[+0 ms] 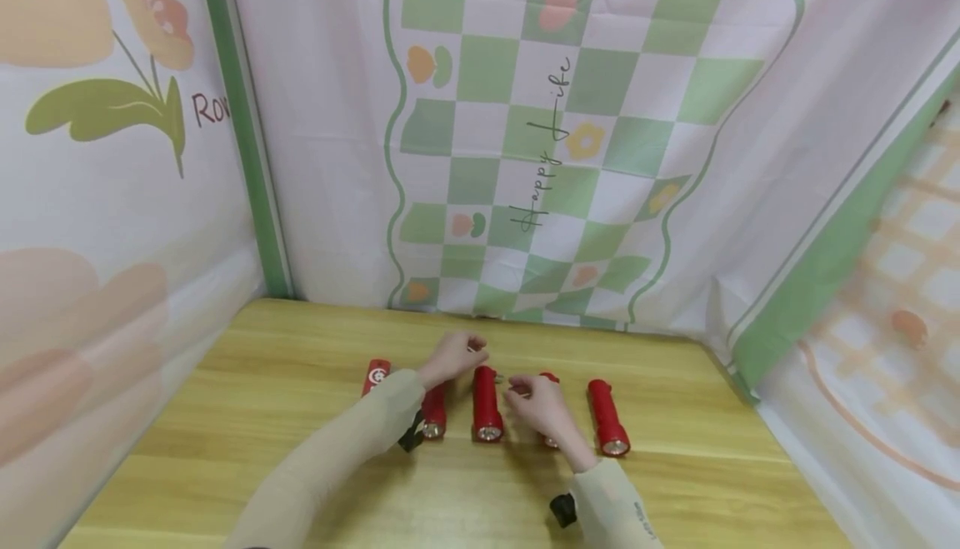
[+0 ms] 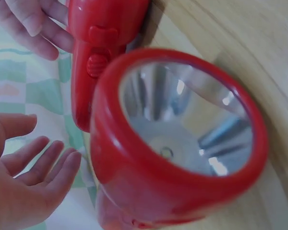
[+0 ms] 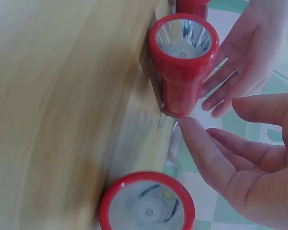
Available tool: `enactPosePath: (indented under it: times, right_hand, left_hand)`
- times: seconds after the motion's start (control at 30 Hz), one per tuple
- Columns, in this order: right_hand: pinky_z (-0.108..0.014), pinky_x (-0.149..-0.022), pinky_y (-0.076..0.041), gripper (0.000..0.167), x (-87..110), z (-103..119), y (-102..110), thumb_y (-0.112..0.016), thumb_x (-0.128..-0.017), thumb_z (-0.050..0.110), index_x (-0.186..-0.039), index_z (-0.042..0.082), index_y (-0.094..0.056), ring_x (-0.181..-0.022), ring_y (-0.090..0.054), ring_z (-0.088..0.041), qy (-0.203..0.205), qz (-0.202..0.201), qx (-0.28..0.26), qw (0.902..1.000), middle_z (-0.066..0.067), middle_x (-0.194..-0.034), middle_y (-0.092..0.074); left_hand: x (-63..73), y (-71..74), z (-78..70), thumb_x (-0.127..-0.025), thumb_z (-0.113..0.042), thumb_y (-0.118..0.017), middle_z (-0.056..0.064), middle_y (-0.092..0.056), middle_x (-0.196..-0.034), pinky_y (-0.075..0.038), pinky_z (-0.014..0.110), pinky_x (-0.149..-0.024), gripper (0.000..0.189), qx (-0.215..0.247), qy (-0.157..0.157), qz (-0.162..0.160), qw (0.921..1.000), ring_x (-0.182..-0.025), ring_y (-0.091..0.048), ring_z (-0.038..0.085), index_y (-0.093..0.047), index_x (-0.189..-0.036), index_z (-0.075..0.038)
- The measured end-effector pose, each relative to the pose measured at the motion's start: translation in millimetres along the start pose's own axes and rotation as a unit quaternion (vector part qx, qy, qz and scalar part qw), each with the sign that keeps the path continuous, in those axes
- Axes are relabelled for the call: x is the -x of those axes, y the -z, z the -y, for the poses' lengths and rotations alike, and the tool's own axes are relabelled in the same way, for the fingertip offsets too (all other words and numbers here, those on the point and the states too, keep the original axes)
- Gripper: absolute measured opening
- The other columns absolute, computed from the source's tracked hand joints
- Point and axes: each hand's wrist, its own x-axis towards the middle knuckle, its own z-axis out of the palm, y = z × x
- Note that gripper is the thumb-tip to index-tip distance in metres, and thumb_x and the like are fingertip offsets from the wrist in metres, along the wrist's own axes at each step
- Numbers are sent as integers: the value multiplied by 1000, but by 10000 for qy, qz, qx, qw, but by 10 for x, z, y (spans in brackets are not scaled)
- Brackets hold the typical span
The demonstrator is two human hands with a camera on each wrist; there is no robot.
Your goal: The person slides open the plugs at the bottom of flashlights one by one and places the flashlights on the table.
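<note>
Cloth walls (image 1: 330, 116), patterned, far, left and right. Bench (image 1: 450, 499), wood-grain. Left hand (image 1: 453, 357), beyond the middle flashlight: fingers (image 2: 44, 165) loosely bent, thumb apart, holding nothing. Right hand (image 1: 542, 403), just right of it: likewise parted, holding nothing; whether a fingertip touches, cannot tell. Flashlights, red, five, in a left-to-right row: leftmost (image 1: 377, 376), second (image 1: 433, 411), middle flashlight (image 1: 487, 403), fourth (image 1: 551, 377) partly hidden, rightmost (image 1: 607, 420). Metal prongs (image 3: 174, 125), at the middle one's far end.
</note>
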Motion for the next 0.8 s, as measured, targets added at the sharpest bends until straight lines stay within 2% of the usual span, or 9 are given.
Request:
enactPosePath:
  times: [0.1,0.37,0.6,0.8]
  right_hand:
    - [-36,-75,-61,28,10,-20,43,-68,-88,6,-111,-10,-68,-84,-73,-27,-47,-29,-90,9999,-19,-95,-75]
    - [-40,-80,-60,29,31,-64,161,-67,-89,7,-114,-9,-67,-88,-72,-28,-120,-66,34,9999,-20,-99,-75]
    - [-36,-76,-61,29,50,-91,240,-66,-91,8,-114,-8,-67,-90,-73,-28,-179,-99,31,9998,-19,-100,-75]
    - [-34,-75,-62,29,69,-110,286,-66,-91,9,-115,-8,-67,-91,-73,-28,-303,-167,-92,9994,-20,-102,-75]
  left_hand:
    - [-26,-12,-34,-95,-13,-62,21,-71,-116,-58,40,-93,31,137,-74,-22,9999,-107,-68,33,-65,-121,4]
    - [-45,-75,-179,-93,-10,-63,20,-71,-115,-60,36,-88,29,186,-322,-70,9993,-105,-69,32,-66,-118,5]
    - [-62,-171,-226,-93,-9,-64,20,-72,-111,-61,35,-84,28,261,-500,-18,9984,-101,-70,32,-67,-117,5]
    - [-96,-251,-257,-92,-10,-65,20,-73,-110,-61,28,-79,27,238,-613,39,9978,-98,-71,31,-67,-115,5]
